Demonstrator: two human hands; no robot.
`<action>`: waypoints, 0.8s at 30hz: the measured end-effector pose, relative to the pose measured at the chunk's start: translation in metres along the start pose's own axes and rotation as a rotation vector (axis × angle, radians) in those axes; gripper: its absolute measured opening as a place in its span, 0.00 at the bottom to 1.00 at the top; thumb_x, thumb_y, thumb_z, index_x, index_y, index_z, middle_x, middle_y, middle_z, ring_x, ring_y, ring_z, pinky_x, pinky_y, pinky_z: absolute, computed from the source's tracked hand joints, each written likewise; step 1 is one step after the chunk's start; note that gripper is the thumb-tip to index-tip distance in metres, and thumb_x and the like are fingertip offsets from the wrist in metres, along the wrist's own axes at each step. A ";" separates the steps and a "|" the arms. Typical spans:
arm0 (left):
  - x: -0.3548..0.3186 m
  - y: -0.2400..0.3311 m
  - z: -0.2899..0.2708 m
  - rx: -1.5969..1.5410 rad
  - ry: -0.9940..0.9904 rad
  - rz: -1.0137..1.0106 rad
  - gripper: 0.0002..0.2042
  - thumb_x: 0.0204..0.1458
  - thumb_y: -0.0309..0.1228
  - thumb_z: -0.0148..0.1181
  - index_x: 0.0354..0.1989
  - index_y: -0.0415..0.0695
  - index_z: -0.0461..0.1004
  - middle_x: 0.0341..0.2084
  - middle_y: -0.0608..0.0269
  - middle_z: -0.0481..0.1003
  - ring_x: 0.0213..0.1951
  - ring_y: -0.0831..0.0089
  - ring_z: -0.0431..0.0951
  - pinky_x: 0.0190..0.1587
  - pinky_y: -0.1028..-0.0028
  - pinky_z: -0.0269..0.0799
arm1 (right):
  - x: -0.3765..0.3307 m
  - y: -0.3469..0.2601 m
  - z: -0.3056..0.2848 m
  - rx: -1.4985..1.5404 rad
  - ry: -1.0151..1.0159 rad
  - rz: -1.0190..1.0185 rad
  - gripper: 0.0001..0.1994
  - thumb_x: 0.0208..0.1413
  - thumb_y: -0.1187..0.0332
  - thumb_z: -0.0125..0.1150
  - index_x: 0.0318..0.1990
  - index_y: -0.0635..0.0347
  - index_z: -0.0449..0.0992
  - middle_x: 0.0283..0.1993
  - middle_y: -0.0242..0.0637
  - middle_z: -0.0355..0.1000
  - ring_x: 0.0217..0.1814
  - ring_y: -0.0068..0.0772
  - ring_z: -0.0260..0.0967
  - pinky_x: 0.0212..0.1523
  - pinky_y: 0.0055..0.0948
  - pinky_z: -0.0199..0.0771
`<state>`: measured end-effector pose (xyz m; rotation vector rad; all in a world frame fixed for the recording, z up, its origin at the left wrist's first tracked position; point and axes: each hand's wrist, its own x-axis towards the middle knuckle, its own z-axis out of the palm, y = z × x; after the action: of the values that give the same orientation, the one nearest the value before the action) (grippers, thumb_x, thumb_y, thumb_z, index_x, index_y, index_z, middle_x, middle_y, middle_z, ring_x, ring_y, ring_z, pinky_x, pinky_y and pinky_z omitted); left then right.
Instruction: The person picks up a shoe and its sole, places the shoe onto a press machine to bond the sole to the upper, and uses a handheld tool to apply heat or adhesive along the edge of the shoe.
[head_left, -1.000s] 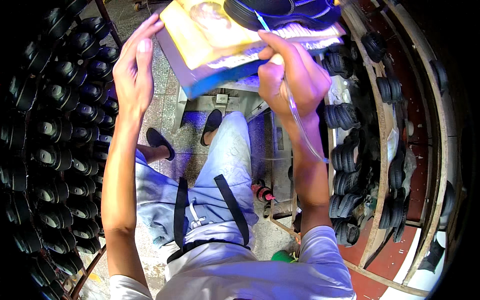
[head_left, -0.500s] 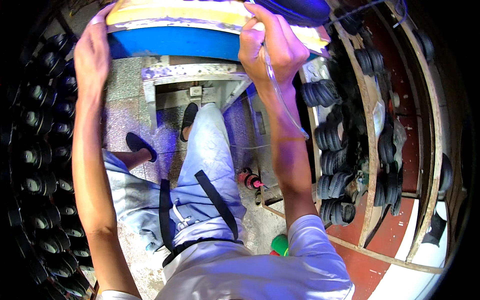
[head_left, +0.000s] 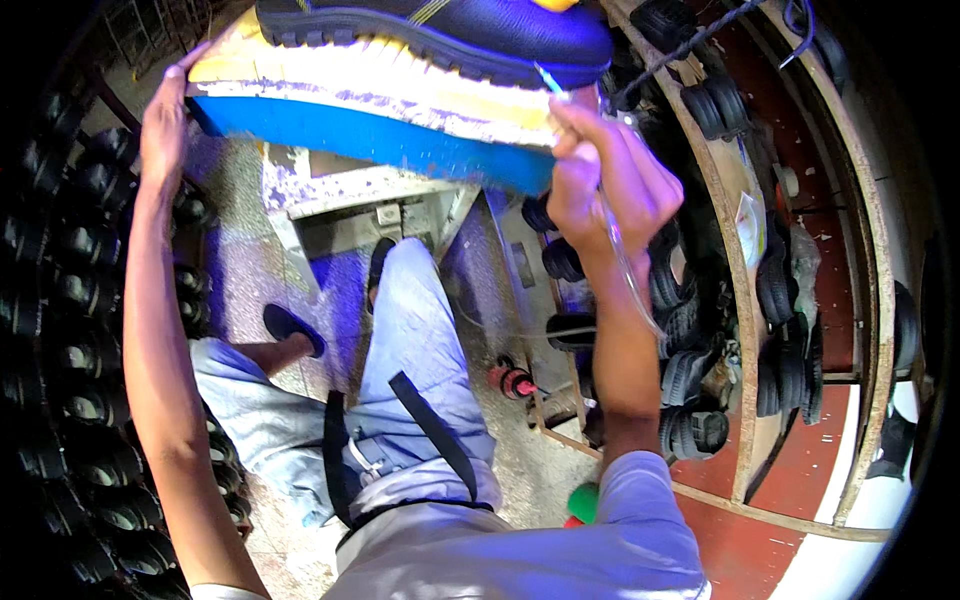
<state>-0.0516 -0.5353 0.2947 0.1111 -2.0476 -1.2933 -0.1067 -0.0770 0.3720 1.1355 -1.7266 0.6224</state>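
Observation:
A black work shoe (head_left: 450, 35) with a thick lugged sole and yellow stitching lies on a worn, yellow-white bench top (head_left: 330, 75), whose front edge is blue. My right hand (head_left: 620, 185) is closed in a pinch on a thin clear pen-like tube (head_left: 630, 270). Its pale blue tip touches or nearly touches the shoe's sole edge; I cannot tell which. Behind my wrist the tube's other end trails down. At the bench's left end, my left hand (head_left: 165, 125) rests against the side with fingers stretched along it, some of them hidden.
Racks of black shoes (head_left: 85, 350) line my left. On the right, wooden shelf rails (head_left: 735, 260) carry several black soles (head_left: 695, 435). Below the bench stands a pale metal frame (head_left: 375, 195). A pink-and-black object (head_left: 512, 380) and a green one (head_left: 583, 502) lie low near my right side.
More of the shoe and bench top has come into view as the view shifted. My right hand has moved right and nearer, and the tube's tip now shows at the sole edge.

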 end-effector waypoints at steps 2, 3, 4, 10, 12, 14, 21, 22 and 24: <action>0.014 0.002 0.011 -0.060 0.015 -0.082 0.28 0.74 0.51 0.38 0.66 0.43 0.73 0.58 0.60 0.76 0.62 0.71 0.71 0.70 0.70 0.57 | 0.005 -0.004 -0.019 0.000 -0.045 0.008 0.13 0.49 0.67 0.60 0.42 0.57 0.84 0.24 0.36 0.73 0.21 0.38 0.74 0.25 0.32 0.75; 0.022 0.004 0.014 -0.073 0.027 -0.103 0.27 0.73 0.50 0.39 0.66 0.43 0.73 0.58 0.60 0.76 0.62 0.71 0.71 0.70 0.70 0.57 | 0.009 -0.007 -0.027 0.004 -0.064 0.011 0.13 0.49 0.66 0.60 0.42 0.58 0.83 0.24 0.36 0.73 0.21 0.37 0.74 0.24 0.32 0.75; 0.028 0.001 0.011 -0.070 0.035 -0.136 0.27 0.73 0.50 0.40 0.66 0.44 0.74 0.57 0.62 0.77 0.60 0.71 0.71 0.68 0.71 0.59 | 0.016 -0.013 -0.034 0.049 -0.105 0.019 0.12 0.48 0.68 0.61 0.41 0.58 0.83 0.24 0.36 0.73 0.21 0.36 0.74 0.24 0.32 0.75; 0.078 -0.040 0.023 -0.059 0.071 -0.184 0.20 0.72 0.45 0.48 0.59 0.49 0.81 0.43 0.72 0.78 0.44 0.79 0.72 0.51 0.77 0.68 | 0.030 -0.029 -0.063 0.203 -0.197 0.146 0.12 0.58 0.71 0.52 0.40 0.64 0.82 0.22 0.34 0.71 0.20 0.30 0.72 0.25 0.28 0.71; 0.092 -0.046 0.028 -0.055 0.043 -0.221 0.18 0.71 0.44 0.51 0.57 0.48 0.82 0.40 0.73 0.78 0.42 0.80 0.72 0.49 0.78 0.68 | 0.033 -0.028 -0.069 0.226 -0.216 0.149 0.11 0.57 0.70 0.53 0.39 0.64 0.82 0.21 0.35 0.70 0.20 0.30 0.71 0.24 0.28 0.70; 0.103 -0.060 0.026 -0.034 0.044 -0.140 0.18 0.72 0.43 0.51 0.57 0.46 0.81 0.43 0.71 0.80 0.42 0.80 0.77 0.49 0.77 0.73 | 0.037 -0.032 -0.071 0.239 -0.211 0.149 0.11 0.56 0.71 0.54 0.38 0.64 0.82 0.21 0.35 0.70 0.20 0.31 0.71 0.24 0.28 0.70; 0.123 -0.067 0.053 -0.082 0.022 -0.105 0.15 0.71 0.36 0.53 0.54 0.43 0.81 0.42 0.69 0.80 0.42 0.79 0.75 0.49 0.77 0.71 | 0.036 -0.027 -0.078 0.332 -0.146 0.244 0.10 0.42 0.77 0.62 0.35 0.61 0.82 0.25 0.41 0.76 0.21 0.39 0.75 0.22 0.31 0.73; 0.126 -0.074 0.046 -0.092 0.024 -0.120 0.14 0.71 0.36 0.53 0.55 0.43 0.81 0.42 0.69 0.80 0.41 0.80 0.75 0.49 0.77 0.71 | 0.036 -0.027 -0.076 0.366 -0.127 0.263 0.09 0.42 0.77 0.62 0.34 0.61 0.82 0.25 0.42 0.75 0.21 0.40 0.75 0.22 0.31 0.73; 0.128 -0.071 0.055 -0.144 0.022 -0.123 0.14 0.71 0.35 0.53 0.56 0.43 0.81 0.42 0.69 0.80 0.40 0.81 0.75 0.47 0.77 0.72 | 0.040 -0.025 -0.081 0.354 -0.134 0.256 0.09 0.43 0.77 0.61 0.34 0.62 0.82 0.24 0.43 0.75 0.21 0.40 0.74 0.22 0.31 0.72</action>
<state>-0.2007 -0.5824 0.2887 0.1870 -1.9481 -1.5044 -0.0542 -0.0405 0.4401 1.2265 -1.9446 1.0632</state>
